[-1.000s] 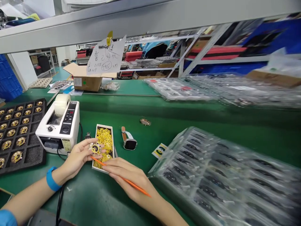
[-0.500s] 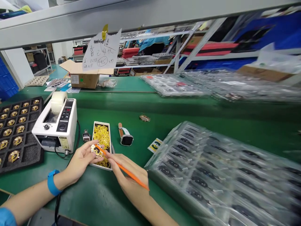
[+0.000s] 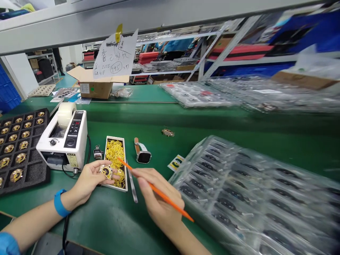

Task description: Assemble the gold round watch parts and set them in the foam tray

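In my left hand [image 3: 91,179] is a small round gold-and-white part [image 3: 106,172] with a dark curved mark on its face, pinched at the rim. My right hand [image 3: 162,193] grips a slim orange stick [image 3: 167,199] like a pen, its pointed tip up and to the left, apart from the round part. Beneath the left fingers stands a white box [image 3: 125,179] of yellow rings [image 3: 114,150]. Metal tweezers [image 3: 134,191] lie along the box's right side. A smartwatch [image 3: 143,157] rests behind my right hand.
At left are a tape dispenser [image 3: 79,141], a tally counter [image 3: 97,152] and a black foam tray [image 3: 37,173] of gold round parts. Stacked clear plastic trays [image 3: 239,187] fill the right side. A yellow-marked card [image 3: 175,163] lies beside them. A shelf beam [image 3: 159,17] crosses overhead.
My right hand has drawn back to the right, taking the orange stick's tip off the round part. The left hand has shifted slightly left and down, and the tweezers now show.
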The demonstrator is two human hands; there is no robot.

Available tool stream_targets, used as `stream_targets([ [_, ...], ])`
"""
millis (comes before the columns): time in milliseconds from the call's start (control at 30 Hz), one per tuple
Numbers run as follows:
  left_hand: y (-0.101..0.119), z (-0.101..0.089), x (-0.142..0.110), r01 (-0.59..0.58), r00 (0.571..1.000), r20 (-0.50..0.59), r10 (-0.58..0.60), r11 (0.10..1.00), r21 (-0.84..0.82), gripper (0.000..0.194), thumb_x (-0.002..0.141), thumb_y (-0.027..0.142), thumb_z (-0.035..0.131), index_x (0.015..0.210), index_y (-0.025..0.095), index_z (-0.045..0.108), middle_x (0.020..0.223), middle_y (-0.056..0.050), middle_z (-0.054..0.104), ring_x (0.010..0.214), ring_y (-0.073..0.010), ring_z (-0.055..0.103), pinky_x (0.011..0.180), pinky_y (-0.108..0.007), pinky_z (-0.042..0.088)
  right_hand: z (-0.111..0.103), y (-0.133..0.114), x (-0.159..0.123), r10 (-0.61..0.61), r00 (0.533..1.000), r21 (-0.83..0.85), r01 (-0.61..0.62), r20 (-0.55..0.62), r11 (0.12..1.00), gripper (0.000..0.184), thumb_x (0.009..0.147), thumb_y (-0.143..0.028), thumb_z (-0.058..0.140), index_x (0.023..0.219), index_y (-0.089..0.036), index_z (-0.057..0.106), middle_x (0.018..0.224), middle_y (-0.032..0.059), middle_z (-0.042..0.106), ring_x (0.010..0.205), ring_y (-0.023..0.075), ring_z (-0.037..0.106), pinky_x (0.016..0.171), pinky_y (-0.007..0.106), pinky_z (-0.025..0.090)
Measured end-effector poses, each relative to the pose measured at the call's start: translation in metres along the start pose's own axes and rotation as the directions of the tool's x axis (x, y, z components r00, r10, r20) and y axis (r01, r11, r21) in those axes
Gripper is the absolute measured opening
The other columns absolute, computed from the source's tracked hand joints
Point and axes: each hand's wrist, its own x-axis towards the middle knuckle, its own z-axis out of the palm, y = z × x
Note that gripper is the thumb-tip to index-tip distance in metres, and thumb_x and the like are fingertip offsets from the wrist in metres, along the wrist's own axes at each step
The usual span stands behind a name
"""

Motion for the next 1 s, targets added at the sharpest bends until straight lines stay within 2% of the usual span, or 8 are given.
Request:
stream_targets([
  [67,0.0,0.001,-0.001,-0.013,1.0,0.023,0.013,0.999,0.03,0.036,0.063,0.01,0.07,0.099,0.015,0.064,0.082,-0.004,0.072,0.075,-0.0186,0.071,0.069,-0.027,0.056,-0.001,0.001,-0.001,0.139,0.988,0.021,-0.138,-0.07,0.99,0.025,0.092,-0.016,0.042,0.095,-0.021,0.067,0.08,0.0066,0.067,0.072,0.018,0.064,0.061,0.032,0.055],
  [133,0.0,0.002,-0.002,-0.046,0.998,0.046,0.043,0.997,0.063,0.032,0.065,0.016,0.074,0.096,0.015,0.065,0.084,-0.005,0.073,0.073,-0.0193,0.071,0.065,-0.027,0.056,-0.001,0.004,-0.002,0.171,0.983,-0.018,-0.172,-0.073,0.985,0.03,0.094,-0.021,0.038,0.095,-0.02,0.067,0.085,0.0077,0.065,0.078,0.0193,0.064,0.064,0.034,0.054],
  [300,0.001,0.001,-0.003,-0.125,0.991,0.07,0.116,0.981,0.15,0.032,0.063,0.03,0.08,0.086,0.013,0.065,0.076,-0.005,0.071,0.064,-0.0189,0.071,0.05,-0.022,0.053,0.002,0.007,-0.006,-0.06,0.998,-0.176,0.064,0.027,0.982,0.028,0.094,-0.02,0.036,0.097,-0.02,0.064,0.091,0.0083,0.063,0.086,0.0212,0.062,0.077,0.04,0.052],
  [400,-0.001,0.001,-0.003,-0.146,0.988,0.067,0.137,0.975,0.165,0.032,0.062,0.032,0.08,0.082,0.013,0.064,0.069,-0.005,0.07,0.061,-0.0189,0.069,0.045,-0.021,0.049,0.004,0.005,-0.008,-0.154,0.983,-0.161,0.168,0.098,0.973,0.025,0.094,-0.015,0.035,0.099,-0.02,0.059,0.073,0.0044,0.061,0.066,0.0178,0.059,0.064,0.034,0.05],
  [500,-0.002,0.001,-0.002,-0.157,0.987,0.069,0.148,0.975,0.156,0.03,0.062,0.032,0.079,0.081,0.014,0.064,0.069,-0.005,0.07,0.06,-0.0183,0.068,0.045,-0.022,0.049,0.007,0.0,-0.01,-0.198,0.972,-0.188,0.22,0.128,0.957,0.022,0.095,-0.015,0.035,0.097,-0.018,0.056,0.063,0.003,0.057,0.053,0.0154,0.051,0.047,0.027,0.041],
  [733,-0.003,0.002,-0.004,-0.203,0.979,0.021,0.204,0.949,0.243,0.02,0.063,0.025,0.075,0.077,0.013,0.066,0.066,-0.003,0.069,0.04,-0.0075,0.054,0.041,-0.019,0.045,0.024,-0.008,-0.015,-0.304,0.93,-0.279,0.354,0.209,0.893,0.013,0.089,-0.008,0.05,0.096,-0.015,0.058,0.064,0.0038,0.064,0.055,0.0137,0.056,0.053,0.024,0.045],
  [867,-0.008,0.003,-0.007,-0.259,0.96,0.001,0.278,0.891,0.374,0.018,0.07,0.024,0.066,0.084,0.013,0.067,0.073,-0.004,0.07,0.044,-0.0084,0.056,0.045,-0.021,0.048,0.03,-0.006,-0.019,-0.225,0.961,-0.288,0.264,0.162,0.92,0.011,0.088,-0.008,0.052,0.093,-0.015,0.059,0.071,0.0056,0.066,0.062,0.0147,0.061,0.057,0.024,0.047],
  [1000,-0.017,0.003,-0.009,-0.339,0.931,0.071,0.358,0.779,0.528,0.033,0.073,0.014,0.056,0.105,0.015,0.065,0.1,-0.008,0.071,0.077,-0.0156,0.067,0.066,-0.023,0.053,0.031,-0.001,-0.02,-0.063,0.993,-0.254,0.088,0.104,0.963,0.008,0.088,-0.011,0.053,0.089,-0.017,0.059,0.074,0.0051,0.066,0.064,0.0145,0.063,0.056,0.023,0.048],
])
